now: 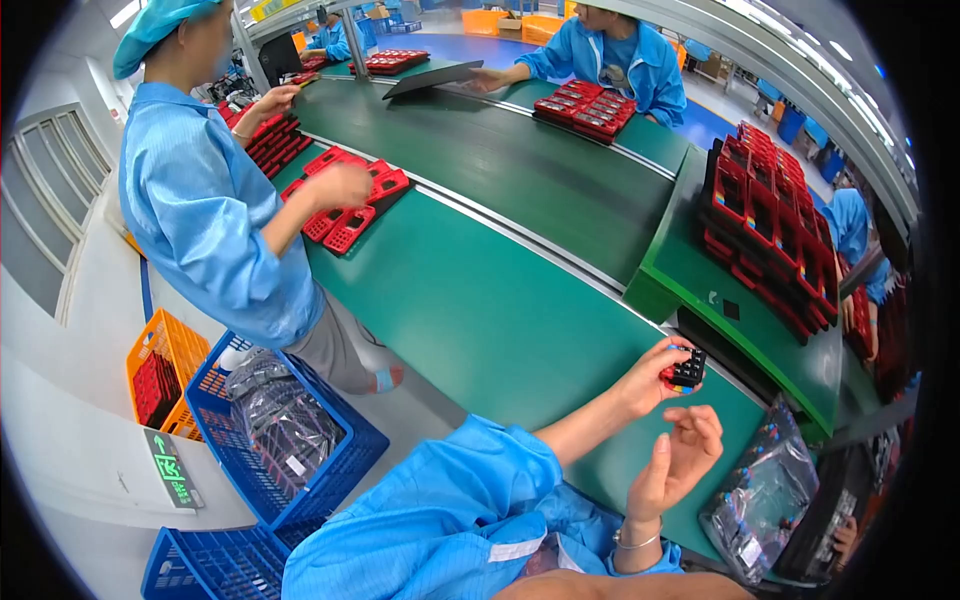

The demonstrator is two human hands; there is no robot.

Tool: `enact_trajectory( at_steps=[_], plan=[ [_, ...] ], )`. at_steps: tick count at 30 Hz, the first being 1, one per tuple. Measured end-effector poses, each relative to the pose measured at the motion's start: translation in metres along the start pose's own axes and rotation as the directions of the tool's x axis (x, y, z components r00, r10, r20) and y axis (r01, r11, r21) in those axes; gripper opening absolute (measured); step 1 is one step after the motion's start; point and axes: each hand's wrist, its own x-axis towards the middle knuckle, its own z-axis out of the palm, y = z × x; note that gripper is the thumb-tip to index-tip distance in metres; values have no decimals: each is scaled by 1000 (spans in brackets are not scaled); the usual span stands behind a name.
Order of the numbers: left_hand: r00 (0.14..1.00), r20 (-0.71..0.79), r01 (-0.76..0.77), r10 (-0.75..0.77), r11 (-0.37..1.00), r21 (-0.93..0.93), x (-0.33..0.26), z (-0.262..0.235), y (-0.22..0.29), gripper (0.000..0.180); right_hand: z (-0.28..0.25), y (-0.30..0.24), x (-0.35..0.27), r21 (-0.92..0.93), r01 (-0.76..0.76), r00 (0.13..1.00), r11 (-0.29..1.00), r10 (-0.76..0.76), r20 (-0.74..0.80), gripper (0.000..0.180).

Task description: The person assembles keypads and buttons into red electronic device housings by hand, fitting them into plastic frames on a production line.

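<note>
One small black-and-red keypad-like piece (687,371) is pinched in the left hand (645,382) above the table (470,285), near its far edge toward the right end, while the right hand (678,466) is held near it, loosely curled and apparently empty. The piece is probably best gripped by its sides, face uncovered, and kept clear of the plastic bag (768,497) by that end.
</note>
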Motion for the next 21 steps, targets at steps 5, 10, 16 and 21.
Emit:
enact_trajectory(
  at_steps=[5, 10, 16, 21],
  plan=[
    [998, 68, 14, -14, 1000, -6, 2, -17, -2, 29, 11, 13, -8, -70, -98, 992, 993, 103, 73, 42],
    [999, 29, 45, -46, 998, 47, 5, -19, 2, 30, 18, 18, -9, -10, -204, 971, 979, 204, 128, 43],
    [998, -51, 43, -41, 998, 50, 0, -5, 2, 29, 21, 18, -12, 21, -241, 959, 970, 235, 156, 44],
    [997, -73, 13, -11, 999, 36, -2, -1, 2, 29, 22, 15, -12, 14, -243, 956, 970, 237, 173, 45]
  ],
)
